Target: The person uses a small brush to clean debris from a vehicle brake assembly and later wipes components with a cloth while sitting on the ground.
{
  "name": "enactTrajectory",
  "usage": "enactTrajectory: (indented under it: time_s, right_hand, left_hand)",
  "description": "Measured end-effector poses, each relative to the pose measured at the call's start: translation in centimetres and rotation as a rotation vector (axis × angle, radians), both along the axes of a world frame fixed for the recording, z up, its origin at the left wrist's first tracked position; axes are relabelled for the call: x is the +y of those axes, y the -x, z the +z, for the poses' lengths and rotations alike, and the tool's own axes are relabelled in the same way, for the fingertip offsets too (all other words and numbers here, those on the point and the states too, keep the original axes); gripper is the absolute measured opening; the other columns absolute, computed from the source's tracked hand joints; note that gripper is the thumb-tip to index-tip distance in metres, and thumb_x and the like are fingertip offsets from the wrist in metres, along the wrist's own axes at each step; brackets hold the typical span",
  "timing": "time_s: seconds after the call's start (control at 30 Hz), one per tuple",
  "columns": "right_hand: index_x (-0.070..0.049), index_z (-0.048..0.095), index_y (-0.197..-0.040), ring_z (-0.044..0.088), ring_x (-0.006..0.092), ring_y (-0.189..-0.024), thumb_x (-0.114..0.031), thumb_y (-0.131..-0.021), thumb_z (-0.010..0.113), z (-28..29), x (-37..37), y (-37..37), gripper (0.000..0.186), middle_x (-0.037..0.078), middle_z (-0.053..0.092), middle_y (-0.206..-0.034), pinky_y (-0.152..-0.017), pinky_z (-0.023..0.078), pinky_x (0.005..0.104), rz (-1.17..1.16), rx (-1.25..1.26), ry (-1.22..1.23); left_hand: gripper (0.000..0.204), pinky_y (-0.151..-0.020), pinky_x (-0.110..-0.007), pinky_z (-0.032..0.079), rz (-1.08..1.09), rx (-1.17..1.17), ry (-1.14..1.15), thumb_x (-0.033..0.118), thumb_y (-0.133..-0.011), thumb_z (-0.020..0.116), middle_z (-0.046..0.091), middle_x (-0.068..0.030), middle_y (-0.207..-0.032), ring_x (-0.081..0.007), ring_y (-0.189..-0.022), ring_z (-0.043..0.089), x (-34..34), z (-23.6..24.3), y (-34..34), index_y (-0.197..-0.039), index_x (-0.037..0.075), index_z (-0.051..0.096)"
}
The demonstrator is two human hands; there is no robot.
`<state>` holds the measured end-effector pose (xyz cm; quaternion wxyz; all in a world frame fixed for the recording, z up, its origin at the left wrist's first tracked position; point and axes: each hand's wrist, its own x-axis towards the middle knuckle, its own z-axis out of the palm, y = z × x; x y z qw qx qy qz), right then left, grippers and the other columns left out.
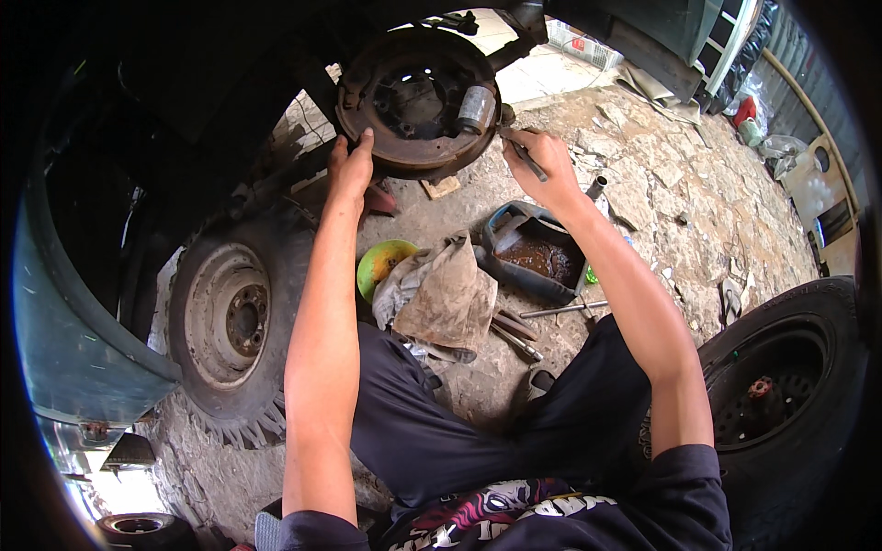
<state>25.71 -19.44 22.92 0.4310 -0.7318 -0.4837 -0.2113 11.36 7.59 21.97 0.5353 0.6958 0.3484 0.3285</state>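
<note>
A rusty, dish-shaped brake drum with a dark, holed centre is at the top middle, under the vehicle. My left hand grips its lower left rim, thumb in front and the other fingers partly hidden. A grey metal can-like cylinder sits tilted against the inside of the drum's right side. At the lower right rim is my right hand, its fingers closed around a slim dark metal tool. The tool's tip is close to the rim; whether it touches I cannot tell.
Below the drum are a cut-open dark container of brown liquid, a dirty rag and a green bowl. Metal tools lie near my feet. Tyred wheels stand left and right. The stony floor is uneven.
</note>
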Motion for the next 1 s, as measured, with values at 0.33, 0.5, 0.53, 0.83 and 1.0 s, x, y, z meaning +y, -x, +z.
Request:
enactTrajectory:
  time_s: [0.33,0.5,0.53,0.83,1.0]
  right_hand:
    - [0.002,0.070,-0.095,0.064,0.0393,-0.069,-0.005,-0.079,0.064,-0.2,0.5,2.1,0.019,0.022,0.063,-0.075,-0.063,0.052,0.0438,0.089,0.012,-0.006]
    - [0.004,0.069,-0.090,0.063,0.0385,-0.068,-0.003,-0.078,0.063,-1.4,0.7,2.2,0.015,0.020,0.063,-0.073,-0.059,0.049,0.0445,0.065,-0.022,-0.082]
    - [0.003,0.069,-0.091,0.063,0.0381,-0.069,-0.004,-0.078,0.063,-1.8,0.9,2.5,0.016,0.019,0.064,-0.074,-0.060,0.048,0.0448,0.061,-0.026,-0.044]
    - [-0.003,0.069,-0.108,0.062,0.0323,-0.089,-0.011,-0.083,0.064,-2.1,0.9,3.1,0.027,0.013,0.066,-0.089,-0.077,0.042,0.0449,-0.078,-0.112,0.081]
    - [-0.001,0.069,-0.111,0.062,0.0320,-0.090,-0.009,-0.083,0.063,-1.9,1.2,4.9,0.030,0.014,0.065,-0.093,-0.078,0.041,0.0434,-0.014,-0.050,0.143]
  left_hand:
    - [0.082,-0.090,-0.049,0.052,-0.020,0.015,-0.001,0.043,-0.094,0.063,0.041,-0.0155,-0.148,-0.0295,-0.129,0.048,1.3,-0.6,0.3,-0.154,0.003,0.022]
    - [0.080,-0.090,-0.048,0.053,-0.007,0.008,-0.007,0.043,-0.094,0.062,0.039,-0.0154,-0.150,-0.0299,-0.130,0.047,0.5,-0.5,-0.3,-0.153,0.004,0.024]
    - [0.080,-0.090,-0.049,0.053,-0.016,0.002,0.002,0.043,-0.094,0.062,0.038,-0.0154,-0.150,-0.0299,-0.130,0.046,0.4,-0.4,-0.4,-0.153,0.004,0.025]
    - [0.076,-0.093,-0.052,0.051,-0.019,-0.007,0.013,0.043,-0.094,0.063,0.041,-0.0154,-0.148,-0.0295,-0.133,0.044,0.6,-0.5,-0.4,-0.151,0.007,0.028]
    - [0.075,-0.094,-0.051,0.051,-0.001,0.005,-0.012,0.043,-0.094,0.063,0.043,-0.0147,-0.146,-0.0289,-0.130,0.047,1.5,-0.9,0.0,-0.151,0.007,0.030]
